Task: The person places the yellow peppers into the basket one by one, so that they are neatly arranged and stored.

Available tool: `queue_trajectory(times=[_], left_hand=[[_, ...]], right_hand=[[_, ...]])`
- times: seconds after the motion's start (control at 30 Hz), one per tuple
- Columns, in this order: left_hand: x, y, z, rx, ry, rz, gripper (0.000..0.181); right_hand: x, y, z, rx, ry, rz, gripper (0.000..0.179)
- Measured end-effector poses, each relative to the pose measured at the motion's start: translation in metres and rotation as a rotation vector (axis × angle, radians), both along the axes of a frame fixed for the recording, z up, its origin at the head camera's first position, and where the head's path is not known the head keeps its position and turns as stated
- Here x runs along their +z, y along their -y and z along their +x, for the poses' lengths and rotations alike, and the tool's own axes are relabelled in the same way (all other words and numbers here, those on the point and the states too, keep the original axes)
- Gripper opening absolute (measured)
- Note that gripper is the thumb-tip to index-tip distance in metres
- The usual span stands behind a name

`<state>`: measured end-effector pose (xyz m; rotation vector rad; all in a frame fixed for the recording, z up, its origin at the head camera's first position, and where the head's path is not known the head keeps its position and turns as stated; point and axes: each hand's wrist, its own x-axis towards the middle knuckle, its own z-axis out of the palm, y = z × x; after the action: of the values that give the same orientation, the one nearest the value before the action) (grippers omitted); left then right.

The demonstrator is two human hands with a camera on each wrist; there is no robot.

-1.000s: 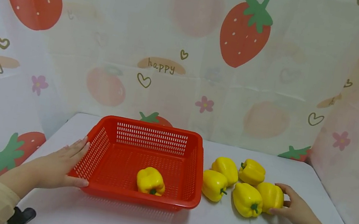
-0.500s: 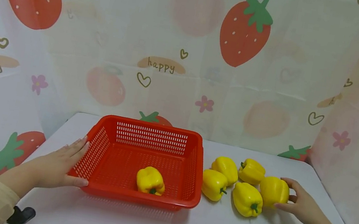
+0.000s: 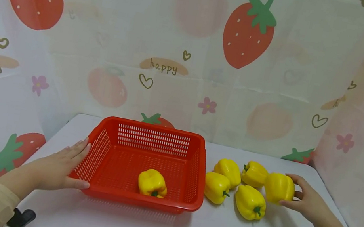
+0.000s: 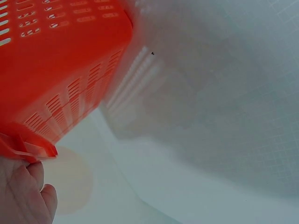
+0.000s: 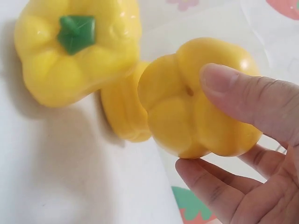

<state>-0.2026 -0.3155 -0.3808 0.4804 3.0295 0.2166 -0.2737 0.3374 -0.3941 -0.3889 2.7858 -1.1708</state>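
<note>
My left hand [image 3: 56, 167] rests against the left end of the red plastic basket [image 3: 201, 173], fingers along its side and thumb on the front rim. In the left wrist view, that hand [image 4: 23, 196] is partly visible under the basket's lip. A yellow bell pepper [image 3: 279, 188] is gripped between the thumb and fingers of my right hand [image 3: 312, 207], close over the white table. The right wrist view shows this pepper [image 5: 187, 126] bottom-on, the thumb across it and fingers below. One yellow bell pepper [image 3: 152, 183] lies inside the basket near its front wall.
Several more yellow bell peppers lie right of the basket: one front pepper [image 3: 249, 202], one back pepper [image 3: 255, 174], and two beside the basket wall, including a left pepper [image 3: 216, 188]. A strawberry-print cloth [image 3: 191, 103] hangs behind the table and along both sides.
My right hand has raised its pepper off the table and moved it slightly back and right, away from the front pepper. The left hand and basket have stayed put.
</note>
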Motion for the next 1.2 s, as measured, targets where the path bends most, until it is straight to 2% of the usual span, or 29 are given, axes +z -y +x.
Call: queue_trajectory(times=[0.4,0.67,0.87,1.2], left_hand=[[0.000,0.000,-0.001,0.000,0.005,-0.005,0.113],[0.001,-0.001,0.000,-0.005,0.002,-0.009,0.112],[0.003,-0.002,0.002,-0.004,0.007,-0.003,0.112],[-0.001,0.000,0.000,-0.006,-0.001,-0.005,0.112]], right_hand=[[0.010,0.010,-0.002,0.028,-0.011,-0.045,0.087],[0.022,0.022,-0.008,0.065,-0.030,-0.055,0.088],[0.033,0.036,-0.014,0.089,-0.025,-0.058,0.088],[0.052,0.065,-0.021,0.149,-0.058,-0.058,0.083]])
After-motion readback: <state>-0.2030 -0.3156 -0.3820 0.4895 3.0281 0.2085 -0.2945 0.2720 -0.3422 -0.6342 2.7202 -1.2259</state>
